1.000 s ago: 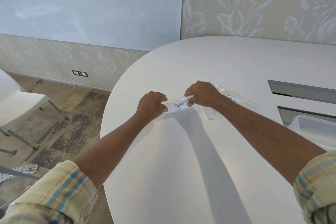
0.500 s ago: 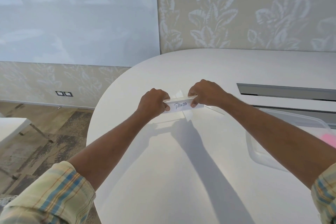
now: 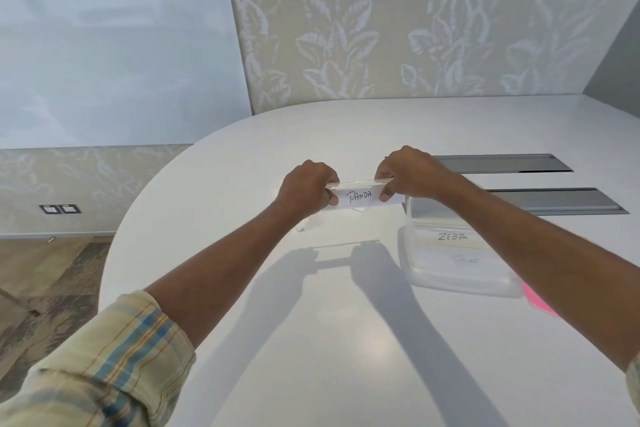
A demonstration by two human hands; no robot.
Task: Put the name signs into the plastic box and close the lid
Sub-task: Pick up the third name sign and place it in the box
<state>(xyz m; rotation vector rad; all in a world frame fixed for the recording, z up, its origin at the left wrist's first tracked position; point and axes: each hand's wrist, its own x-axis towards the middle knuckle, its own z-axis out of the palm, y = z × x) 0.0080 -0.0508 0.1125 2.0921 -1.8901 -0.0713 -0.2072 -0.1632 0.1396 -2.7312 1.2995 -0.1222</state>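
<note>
1. The left hand (image 3: 306, 187) and the right hand (image 3: 410, 173) hold the PANDA name sign (image 3: 360, 198) between them. Each grips one end, with fingers curled over the top edge and the thumb pressed on the front face.
2. The sign is lifted above the white table (image 3: 311, 340), its long side level and its handwritten face turned toward the camera (its shadow falls on the tabletop at 6 o'clock from it).
3. The clear plastic box (image 3: 464, 284) rests on the table at about 4 o'clock from the held sign, and the right forearm crosses over its right part.
4. Inside the box lies a ZEBRA sign (image 3: 452, 237). At 6 o'clock from it lies a second sign (image 3: 465, 259), its writing too faint to read.
5. A pink thing (image 3: 538, 302) shows at 4 o'clock from the box, by its near corner, mostly hidden by the forearm.
6. At 6 o'clock from the left hand a small clear piece (image 3: 306, 224) lies on the table, possibly another sign holder.
7. Two grey recessed slots (image 3: 502, 163) sit in the tabletop at 3 o'clock from the right hand.
</note>
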